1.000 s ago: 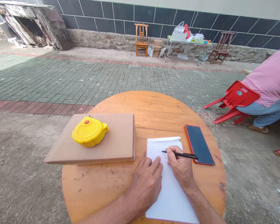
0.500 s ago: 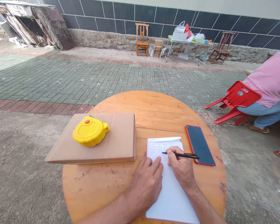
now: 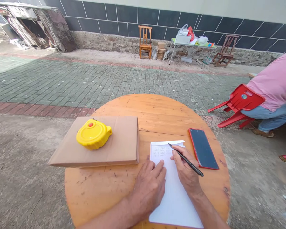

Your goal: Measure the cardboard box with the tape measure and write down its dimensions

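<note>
My right hand pinches a black pen, its tip pointing up and left near the top of the white paper. Rows of small handwriting fill the upper part of the sheet, partly covered by the right hand. My left hand lies palm down across the paper's left edge, fingers resting on it and holding nothing. Close by on the right is a phone with a red edge. To the left, a yellow tape measure with a red button sits on a closed cardboard box.
Everything lies on a round wooden table. At the right, a person in a pink top sits on a red plastic chair. By the far wall stand a wooden chair, a folding table with bags, and a darker chair.
My right hand has tilted the pen: its tip has risen toward the top of the paper and its back end has dropped. My left hand stays in place.
</note>
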`<state>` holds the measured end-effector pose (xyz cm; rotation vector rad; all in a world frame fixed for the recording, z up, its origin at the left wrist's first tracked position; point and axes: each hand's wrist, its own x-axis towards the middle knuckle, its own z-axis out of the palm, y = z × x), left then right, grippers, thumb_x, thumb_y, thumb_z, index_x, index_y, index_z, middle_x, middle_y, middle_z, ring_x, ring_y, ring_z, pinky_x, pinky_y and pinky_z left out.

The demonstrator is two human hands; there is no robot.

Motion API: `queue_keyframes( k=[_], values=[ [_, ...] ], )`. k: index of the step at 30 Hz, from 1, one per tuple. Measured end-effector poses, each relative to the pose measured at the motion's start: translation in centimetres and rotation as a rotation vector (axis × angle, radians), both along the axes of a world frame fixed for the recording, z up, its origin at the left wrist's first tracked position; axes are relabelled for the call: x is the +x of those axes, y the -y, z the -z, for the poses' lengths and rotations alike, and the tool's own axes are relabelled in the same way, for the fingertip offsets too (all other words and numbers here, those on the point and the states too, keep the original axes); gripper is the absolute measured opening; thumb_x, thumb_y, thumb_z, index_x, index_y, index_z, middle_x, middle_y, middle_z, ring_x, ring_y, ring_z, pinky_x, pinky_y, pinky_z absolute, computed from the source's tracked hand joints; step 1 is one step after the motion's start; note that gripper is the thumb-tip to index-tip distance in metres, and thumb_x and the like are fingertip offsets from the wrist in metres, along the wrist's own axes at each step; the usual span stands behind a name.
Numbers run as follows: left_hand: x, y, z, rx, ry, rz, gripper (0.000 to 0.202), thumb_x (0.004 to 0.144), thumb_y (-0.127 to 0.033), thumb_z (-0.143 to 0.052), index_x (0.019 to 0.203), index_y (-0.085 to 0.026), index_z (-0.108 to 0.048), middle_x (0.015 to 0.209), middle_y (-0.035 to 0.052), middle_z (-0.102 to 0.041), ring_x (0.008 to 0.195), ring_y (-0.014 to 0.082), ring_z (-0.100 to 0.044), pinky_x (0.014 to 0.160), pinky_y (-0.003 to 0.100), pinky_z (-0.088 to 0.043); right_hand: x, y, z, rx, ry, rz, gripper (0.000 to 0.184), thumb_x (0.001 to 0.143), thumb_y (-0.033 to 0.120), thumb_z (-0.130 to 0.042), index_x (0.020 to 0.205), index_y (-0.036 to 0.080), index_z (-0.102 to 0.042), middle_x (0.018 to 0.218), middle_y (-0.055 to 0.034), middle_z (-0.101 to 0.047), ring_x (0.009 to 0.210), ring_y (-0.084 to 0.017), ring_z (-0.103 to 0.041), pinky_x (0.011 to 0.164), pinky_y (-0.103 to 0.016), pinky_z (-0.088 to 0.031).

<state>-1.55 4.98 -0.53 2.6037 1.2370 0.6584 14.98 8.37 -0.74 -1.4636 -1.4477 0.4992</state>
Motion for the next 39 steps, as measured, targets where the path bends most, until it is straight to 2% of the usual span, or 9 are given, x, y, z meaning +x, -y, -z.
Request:
queue_keyframes(
  k=[5,10,13,16,19,24,28,34,39],
  values=[
    [-0.3,0.1,0.1,-0.011,0.053,0.005,0.016,0.082,-0.010,-0.050,0.091,-0.018,-0.060,0.109,0.0064,-0.064,0.084,0.0230,-0.050,0.088,0.047,-0.049,1.3,0.7,-0.5,0.047,0.321,-0.167,0.023,0.096,0.019,-0.048,0.114,0.021,-0.062,0.103,-0.0061,-0.067,0.095,-0.019,-0.064,0.085,-0.032,-0.050],
    [-0.5,-0.1,0.6,0.013,0.147,-0.003,0.013,0.084,-0.010,-0.050,0.079,-0.019,-0.057,0.095,0.0049,-0.064,0.082,0.0209,-0.051,0.084,0.043,-0.050,2.4,3.3,-1.9,0.080,0.869,-0.330,0.031,0.096,0.011,-0.041,0.116,0.019,-0.063,0.097,-0.0092,-0.067,0.086,-0.023,-0.062,0.073,-0.036,-0.049],
    [-0.5,-0.3,0.8,0.014,0.166,-0.012,0.014,0.084,-0.009,-0.050,0.077,-0.019,-0.057,0.090,0.0046,-0.064,0.082,0.0203,-0.051,0.082,0.041,-0.050,2.4,4.4,-2.1,0.160,1.040,-0.365,0.034,0.094,0.005,-0.037,0.110,0.017,-0.066,0.094,-0.0102,-0.068,0.084,-0.024,-0.062,0.073,-0.036,-0.047],
    [-0.7,-0.4,0.8,0.012,0.156,-0.019,0.013,0.083,-0.009,-0.051,0.077,-0.018,-0.058,0.088,0.0047,-0.063,0.084,0.0208,-0.052,0.080,0.039,-0.050,2.5,5.2,-1.7,0.203,1.049,-0.332,0.042,0.092,0.001,-0.035,0.116,0.018,-0.065,0.099,-0.0102,-0.069,0.089,-0.023,-0.063,0.077,-0.037,-0.047],
    [-0.9,-0.4,0.8,0.020,0.147,-0.033,0.013,0.082,-0.008,-0.052,0.076,-0.018,-0.058,0.089,0.0052,-0.063,0.087,0.0217,-0.053,0.079,0.039,-0.050,3.0,6.6,-0.6,0.171,0.972,-0.203,0.048,0.090,0.000,-0.033,0.123,0.019,-0.062,0.107,-0.0102,-0.069,0.095,-0.022,-0.064,0.079,-0.036,-0.048],
    [-1.0,-0.5,0.8,0.027,0.119,-0.051,0.014,0.083,-0.008,-0.051,0.076,-0.018,-0.058,0.092,0.0053,-0.063,0.091,0.0231,-0.053,0.080,0.039,-0.048,4.0,10.1,1.8,0.057,0.876,0.057,0.035,0.095,0.021,-0.041,0.121,0.017,-0.064,0.123,-0.0121,-0.067,0.104,-0.026,-0.065,0.083,-0.041,-0.052],
    [-0.9,0.2,0.6,0.026,0.083,-0.056,0.014,0.081,-0.006,-0.051,0.079,-0.018,-0.058,0.095,0.0055,-0.063,0.094,0.0243,-0.054,0.083,0.041,-0.048,4.0,11.3,2.6,-0.008,0.814,0.075,0.038,0.097,0.026,-0.038,0.124,0.017,-0.063,0.130,-0.0107,-0.065,0.115,-0.026,-0.062,0.092,-0.043,-0.052],
    [-0.4,2.2,0.0,0.048,0.020,-0.069,0.019,0.080,-0.005,-0.050,0.090,-0.017,-0.060,0.099,0.0095,-0.064,0.098,0.0275,-0.056,0.084,0.044,-0.048,4.1,10.7,2.2,0.014,0.819,0.053,0.039,0.096,0.024,-0.038,0.125,0.018,-0.063,0.127,-0.0086,-0.068,0.117,-0.025,-0.063,0.099,-0.046,-0.050],
    [-0.2,3.0,0.4,0.069,0.016,-0.113,0.029,0.080,-0.006,-0.051,0.105,-0.016,-0.060,0.117,0.0116,-0.063,0.111,0.0283,-0.055,0.092,0.045,-0.047,4.4,10.3,2.6,0.064,0.805,0.067,0.039,0.095,0.023,-0.039,0.124,0.020,-0.065,0.126,-0.0087,-0.068,0.117,-0.025,-0.063,0.100,-0.048,-0.048]
  ],
)
